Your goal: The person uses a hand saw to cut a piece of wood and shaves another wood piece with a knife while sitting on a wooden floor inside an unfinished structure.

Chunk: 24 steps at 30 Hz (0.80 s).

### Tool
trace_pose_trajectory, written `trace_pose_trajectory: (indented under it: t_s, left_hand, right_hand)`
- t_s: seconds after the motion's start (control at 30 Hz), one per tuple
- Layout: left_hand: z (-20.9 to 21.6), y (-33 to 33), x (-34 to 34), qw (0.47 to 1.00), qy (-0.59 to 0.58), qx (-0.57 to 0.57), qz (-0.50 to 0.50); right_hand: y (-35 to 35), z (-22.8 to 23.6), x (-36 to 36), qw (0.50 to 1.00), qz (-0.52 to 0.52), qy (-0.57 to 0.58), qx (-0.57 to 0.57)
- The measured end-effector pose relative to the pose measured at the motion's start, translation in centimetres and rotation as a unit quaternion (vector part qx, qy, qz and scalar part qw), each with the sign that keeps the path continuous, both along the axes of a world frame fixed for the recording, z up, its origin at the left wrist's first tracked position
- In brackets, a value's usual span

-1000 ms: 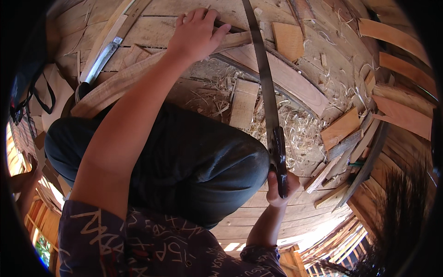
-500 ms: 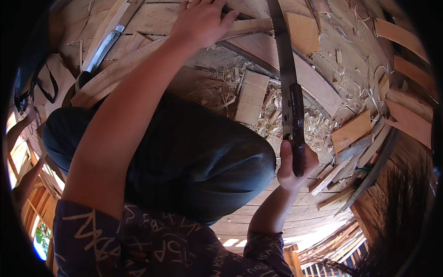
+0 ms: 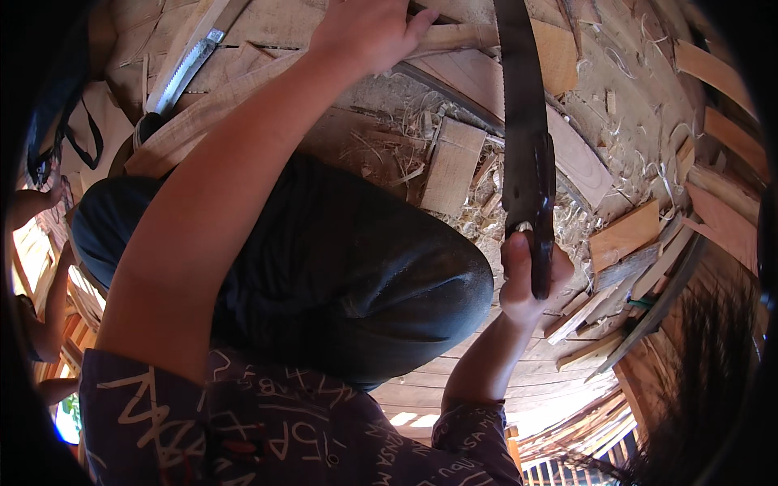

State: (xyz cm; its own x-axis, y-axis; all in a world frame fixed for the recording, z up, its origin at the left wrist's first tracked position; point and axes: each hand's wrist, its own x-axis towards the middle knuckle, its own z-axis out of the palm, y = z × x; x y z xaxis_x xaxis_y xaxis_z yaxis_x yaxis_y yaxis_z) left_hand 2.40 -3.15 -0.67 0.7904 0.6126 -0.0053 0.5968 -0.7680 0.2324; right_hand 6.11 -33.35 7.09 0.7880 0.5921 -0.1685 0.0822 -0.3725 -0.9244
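Note:
My right hand [image 3: 528,279] grips the dark handle of a long hand saw [image 3: 523,121], whose blade runs up and away to the top of the view. My left hand [image 3: 369,31] is stretched far forward and presses down on a long curved wooden strip [image 3: 227,109] that lies across the plank floor. My bent knee in dark trousers [image 3: 340,259] fills the middle, between the two arms. The saw blade crosses the wood just right of my left hand.
Wood shavings [image 3: 486,198] and short offcut boards [image 3: 452,166] litter the floor ahead. A second saw [image 3: 182,77] lies at the upper left. Loose planks [image 3: 624,235] pile up at the right. Another person's arm [image 3: 36,202] shows at the far left edge.
My right hand has pushed the saw forward and to the right, so the handle sits higher in view. My left hand stays pressed on the curved strip.

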Motion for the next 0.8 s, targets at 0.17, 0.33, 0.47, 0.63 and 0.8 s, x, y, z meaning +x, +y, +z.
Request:
trace_pose_trajectory:
  t_s: [0.17, 0.33, 0.47, 0.63, 0.8]
  left_hand:
    - [0.3, 0.7, 0.1, 1.0, 0.009, -0.027, -0.005]
    - [0.5, 0.4, 0.3, 1.0, -0.011, -0.025, -0.011]
    - [0.1, 0.3, 0.7, 1.0, -0.007, -0.016, -0.007]
    - [0.7, 0.6, 0.1, 0.999, 0.011, -0.034, -0.011]
    - [1.0, -0.1, 0.4, 0.999, 0.012, -0.049, 0.009]
  right_hand:
    - [-0.4, 0.2, 0.6, 0.999, 0.032, -0.019, -0.022]
    - [-4.3, 2.3, -1.7, 0.999, 0.021, -0.024, -0.003]
    - [-2.1, 1.5, 0.5, 0.999, 0.031, -0.011, -0.022]
    - [3.1, 0.7, 2.0, 1.0, 0.006, 0.019, -0.017]
    - [-2.9, 1.9, -0.4, 0.999, 0.036, -0.012, -0.021]
